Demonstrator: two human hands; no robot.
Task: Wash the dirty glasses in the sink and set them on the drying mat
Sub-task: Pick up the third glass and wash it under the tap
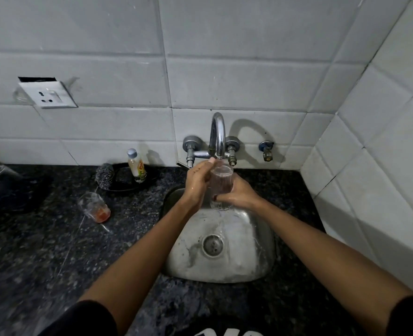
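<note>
**One glass under the tap, another waiting**

At the far left of the dark stone table (43, 251) lies a dark cloth, probably the drying mat (11, 192), with what looks like clear glassware resting on it, though that corner is too dim to be sure. Further in, a dirty glass (94, 206) with red residue at its bottom stands on the table, near the sink and within easy reach, so it is likely next in line. Behind it a scrubber (104, 176) and a small soap bottle (136, 166) sit on a black dish (127, 187).

Over the steel sink (220, 253), the left hand (197, 181) lies with fairly straight fingers along the side of the glass being washed (221, 181), apparently rubbing its wall. That glass is held upright just under the faucet (217, 134) spout so water runs into it and spills down into the basin. The right hand (237, 194) curls its fingers round the lower part of the glass, steadying it from below while the other hand works.

Judging by the reddish tint inside, rinsing is not finished.
</note>
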